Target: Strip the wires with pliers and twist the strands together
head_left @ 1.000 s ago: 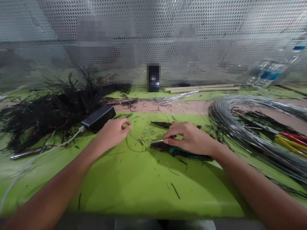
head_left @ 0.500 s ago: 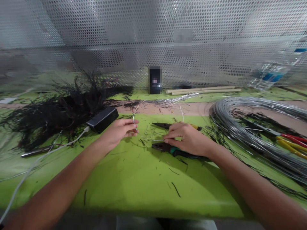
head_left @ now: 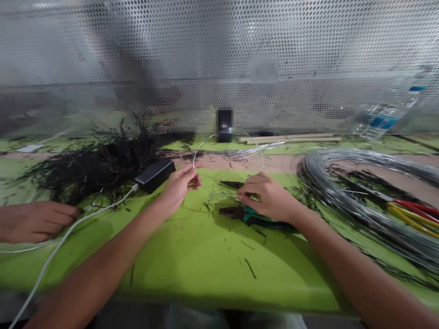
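Note:
My left hand (head_left: 181, 183) is closed in a pinch on a thin, pale metal wire (head_left: 196, 153), which arcs up and away from the fingers. My right hand (head_left: 265, 194) pinches a piece of wire too, its short end pointing left over the green table (head_left: 192, 260). A faint curve rises behind that hand; whether both hands hold one bent wire I cannot tell. Pliers with teal handles (head_left: 252, 216) lie just below my right hand. Dark narrow jaws of a second pair of pliers (head_left: 230, 183) poke out from behind its fingers.
Another person's hand (head_left: 41, 221) rests at the left, by a white cable (head_left: 68, 233) plugged into a black box (head_left: 156, 175). Dark wiry strands (head_left: 103, 160) are heaped behind. At right are a wire coil (head_left: 318, 183), red-handled (head_left: 411, 206) and yellow-handled tools, and a bottle (head_left: 382, 121).
My left hand has risen slightly and its fingers have closed on the wire, whose arc now reaches higher. Another person's hand has come in at the left, where a metal tool lay.

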Demonstrator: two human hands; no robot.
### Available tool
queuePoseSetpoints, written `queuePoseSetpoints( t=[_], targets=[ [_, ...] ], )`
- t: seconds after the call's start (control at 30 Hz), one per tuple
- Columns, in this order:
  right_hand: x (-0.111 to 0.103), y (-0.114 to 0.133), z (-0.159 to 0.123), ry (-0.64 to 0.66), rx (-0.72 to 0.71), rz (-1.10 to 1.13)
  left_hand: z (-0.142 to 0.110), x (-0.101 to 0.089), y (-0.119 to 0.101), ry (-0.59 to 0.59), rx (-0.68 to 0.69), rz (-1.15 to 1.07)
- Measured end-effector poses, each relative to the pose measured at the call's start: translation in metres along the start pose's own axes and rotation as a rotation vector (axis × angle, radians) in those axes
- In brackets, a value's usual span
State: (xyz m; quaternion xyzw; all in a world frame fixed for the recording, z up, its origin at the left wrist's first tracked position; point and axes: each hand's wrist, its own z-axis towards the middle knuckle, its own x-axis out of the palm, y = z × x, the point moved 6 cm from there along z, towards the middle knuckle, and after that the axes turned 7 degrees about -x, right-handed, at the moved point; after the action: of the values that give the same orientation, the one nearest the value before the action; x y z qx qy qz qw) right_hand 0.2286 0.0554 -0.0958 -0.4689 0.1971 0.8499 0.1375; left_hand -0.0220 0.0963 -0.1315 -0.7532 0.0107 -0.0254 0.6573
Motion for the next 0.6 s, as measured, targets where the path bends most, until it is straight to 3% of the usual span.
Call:
queuePoseSetpoints(
  t=[0.3,0.6],
  targets=[
    [-0.013,-0.005,-0.002,-0.031,-0.057,-0.107,0.010,-0.020,-0.006,-0.052,0.025,-0.112],
    [-0.007,-0.006,-0.001,-0.066,-0.090,-0.074,0.010,-0.006,0.005,0.021,0.006,-0.266]
  ],
)
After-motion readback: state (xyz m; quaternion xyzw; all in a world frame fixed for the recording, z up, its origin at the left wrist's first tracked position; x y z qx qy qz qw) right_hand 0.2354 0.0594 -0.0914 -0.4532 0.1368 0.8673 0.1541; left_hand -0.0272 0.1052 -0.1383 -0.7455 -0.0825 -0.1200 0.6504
